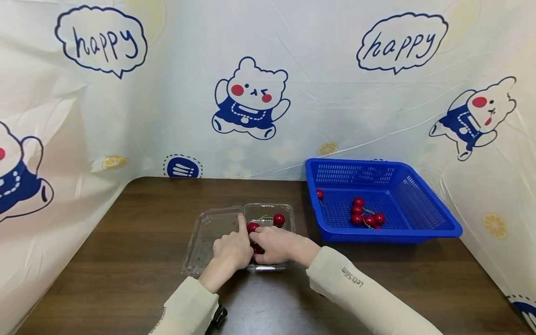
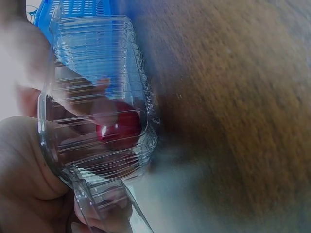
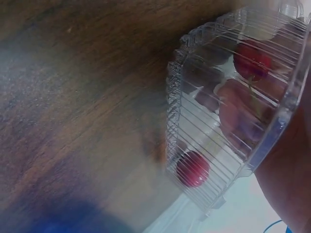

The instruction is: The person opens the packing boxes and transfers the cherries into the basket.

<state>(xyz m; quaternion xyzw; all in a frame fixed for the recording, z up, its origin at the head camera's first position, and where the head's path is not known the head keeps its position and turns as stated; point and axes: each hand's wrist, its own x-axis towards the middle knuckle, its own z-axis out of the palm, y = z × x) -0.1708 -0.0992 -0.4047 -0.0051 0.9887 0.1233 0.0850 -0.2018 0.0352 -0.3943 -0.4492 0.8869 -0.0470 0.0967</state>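
Observation:
A clear plastic clamshell box (image 1: 291, 242) lies opened out on the table, its lid (image 1: 205, 239) folded flat to the left. My left hand (image 1: 232, 251) grips the box at the hinge side, index finger straight along the hinge and the other fingers curled. My right hand (image 1: 274, 244) reaches down into the box, thumb and fingers around a cherry (image 1: 258, 250) at its left side. The left wrist view shows a fingertip against a red cherry (image 2: 121, 127) behind the ribbed wall. Another cherry (image 1: 278, 220) with a green stem sits at the box's back right.
A blue plastic basket (image 1: 393, 231) stands to the right of the box, with several red cherries (image 1: 357, 210) inside and one cherry (image 1: 320, 194) by its left wall. Printed cloth (image 1: 251, 158) hangs around the back and sides of the brown wooden table (image 1: 104, 265).

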